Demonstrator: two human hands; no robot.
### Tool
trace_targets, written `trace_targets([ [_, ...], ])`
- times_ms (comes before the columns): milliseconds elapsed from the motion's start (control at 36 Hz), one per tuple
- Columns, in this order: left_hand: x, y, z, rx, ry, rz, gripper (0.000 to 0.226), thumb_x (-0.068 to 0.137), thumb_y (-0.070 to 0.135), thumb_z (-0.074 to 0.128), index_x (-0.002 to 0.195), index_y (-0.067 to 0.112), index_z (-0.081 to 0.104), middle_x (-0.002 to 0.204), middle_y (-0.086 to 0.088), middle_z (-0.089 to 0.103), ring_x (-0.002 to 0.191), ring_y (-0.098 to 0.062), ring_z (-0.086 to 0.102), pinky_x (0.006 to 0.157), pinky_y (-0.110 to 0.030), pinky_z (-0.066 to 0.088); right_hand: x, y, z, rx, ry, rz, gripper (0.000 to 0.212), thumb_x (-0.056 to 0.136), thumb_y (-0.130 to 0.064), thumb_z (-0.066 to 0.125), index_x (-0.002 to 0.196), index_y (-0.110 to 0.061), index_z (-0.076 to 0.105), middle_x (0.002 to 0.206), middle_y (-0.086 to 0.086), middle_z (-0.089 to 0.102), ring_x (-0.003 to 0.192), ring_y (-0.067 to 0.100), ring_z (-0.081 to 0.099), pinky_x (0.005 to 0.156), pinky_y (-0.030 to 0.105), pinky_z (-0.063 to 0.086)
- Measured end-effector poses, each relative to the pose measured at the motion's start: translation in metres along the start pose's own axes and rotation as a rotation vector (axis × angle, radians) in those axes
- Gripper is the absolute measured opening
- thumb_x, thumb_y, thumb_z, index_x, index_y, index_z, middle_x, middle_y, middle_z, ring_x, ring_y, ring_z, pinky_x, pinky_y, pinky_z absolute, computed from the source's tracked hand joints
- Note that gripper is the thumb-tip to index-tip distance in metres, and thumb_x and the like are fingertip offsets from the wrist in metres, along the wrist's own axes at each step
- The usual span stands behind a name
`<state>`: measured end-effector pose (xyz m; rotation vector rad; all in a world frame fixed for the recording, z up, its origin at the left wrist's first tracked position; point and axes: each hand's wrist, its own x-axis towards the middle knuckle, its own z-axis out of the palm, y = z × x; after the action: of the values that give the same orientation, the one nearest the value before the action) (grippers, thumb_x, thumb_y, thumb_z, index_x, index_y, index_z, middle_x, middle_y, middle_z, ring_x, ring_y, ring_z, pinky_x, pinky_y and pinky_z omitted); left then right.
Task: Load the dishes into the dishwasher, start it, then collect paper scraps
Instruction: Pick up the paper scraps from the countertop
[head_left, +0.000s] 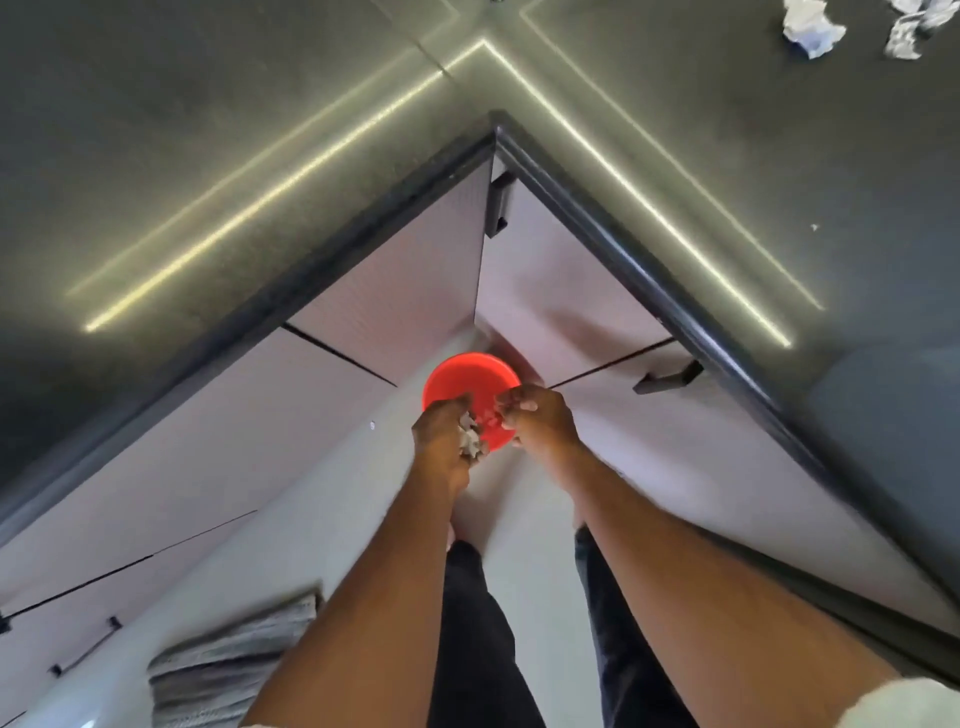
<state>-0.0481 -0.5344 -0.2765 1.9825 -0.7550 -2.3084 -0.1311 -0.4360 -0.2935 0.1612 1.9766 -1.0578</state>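
Bare forearms reaching down, left hand (445, 439) clutching paper scraps (470, 440), right hand (540, 415) fingers curled, grasp unclear, above red bowl (467, 376), crumpled paper (811, 26) on dark countertop (208, 156)

One red bowl (470, 382) sits beneath two hands, left (441, 441) and right (540, 418), two crumpled paper wads (810, 26) lie far beyond the grip on the worktop (208, 156), and three cabinet handles (670, 378) show.

Both forearms are seen bare. A white sleeve (914, 701) edge is seen at the lower right of the frame; dark trousers (478, 649) are worn.
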Motion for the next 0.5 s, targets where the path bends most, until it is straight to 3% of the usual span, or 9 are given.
trace_targets([
  [83, 0.034, -0.007, -0.001, -0.002, -0.012, -0.024, 0.020, 0.087, 0.016, 0.069, 0.071, 0.013, 0.057, 0.052, -0.003, 0.054, 0.038, -0.018, 0.049, 0.053, -0.025, 0.037, 0.024, 0.013, 0.007, 0.026, 0.008, -0.003, 0.021, 0.080, -0.004, 0.067, 0.095, -0.016, 0.075, 0.095, 0.001, 0.075, 0.077, 0.018, 0.070, 0.067, 0.030, 0.055],
  [167, 0.068, -0.015, -0.003, 0.025, 0.012, -0.051, 0.023, 0.087, 0.020, 0.072, 0.070, 0.013, 0.059, 0.059, -0.007, 0.053, 0.044, -0.019, 0.049, 0.056, -0.026, 0.041, 0.047, 0.025, 0.014, 0.033, 0.009, -0.024, 0.018, 0.088, 0.000, 0.064, 0.094, -0.015, 0.073, 0.090, 0.001, 0.071, 0.063, 0.009, 0.065, 0.061, 0.022, 0.048],
  [250, 0.096, -0.020, -0.003, 0.066, 0.047, -0.057, 0.018, 0.086, 0.024, 0.075, 0.077, 0.014, 0.063, 0.065, -0.006, 0.057, 0.051, -0.021, 0.054, 0.065, -0.035, 0.054, 0.072, 0.037, 0.022, -0.009, 0.033, 0.007, 0.025, 0.083, -0.004, 0.065, 0.079, -0.027, 0.072, 0.088, -0.003, 0.074, 0.069, 0.009, 0.067, 0.065, 0.024, 0.051],
  [333, 0.121, -0.025, -0.004, 0.080, 0.012, -0.038, 0.021, 0.087, 0.034, 0.075, 0.080, 0.018, 0.064, 0.071, -0.002, 0.062, 0.057, -0.019, 0.058, 0.077, -0.042, 0.052, 0.092, 0.045, 0.029, -0.023, 0.042, 0.010, 0.020, 0.076, -0.009, 0.064, 0.075, -0.028, 0.070, 0.084, -0.003, 0.073, 0.073, 0.013, 0.066, 0.066, 0.027, 0.052],
  [444, 0.138, -0.025, -0.002, 0.130, -0.049, -0.033, 0.033, 0.088, 0.055, 0.067, 0.103, 0.026, 0.069, 0.084, 0.007, 0.069, 0.089, -0.021, 0.060, 0.086, -0.049, 0.051, 0.111, 0.060, 0.034, -0.047, 0.037, -0.024, 0.011, 0.064, -0.022, 0.062, 0.070, -0.028, 0.069, 0.073, -0.006, 0.070, 0.078, 0.017, 0.065, 0.074, 0.035, 0.052],
  [500, 0.142, -0.023, 0.000, 0.146, -0.017, -0.054, 0.046, 0.090, 0.059, 0.064, 0.125, 0.029, 0.062, 0.111, 0.005, 0.059, 0.106, -0.026, 0.051, 0.096, -0.058, 0.047, 0.115, 0.063, 0.034, -0.064, 0.050, -0.035, 0.014, 0.059, -0.024, 0.058, 0.066, -0.028, 0.069, 0.072, -0.006, 0.070, 0.075, 0.016, 0.065, 0.076, 0.040, 0.054],
])
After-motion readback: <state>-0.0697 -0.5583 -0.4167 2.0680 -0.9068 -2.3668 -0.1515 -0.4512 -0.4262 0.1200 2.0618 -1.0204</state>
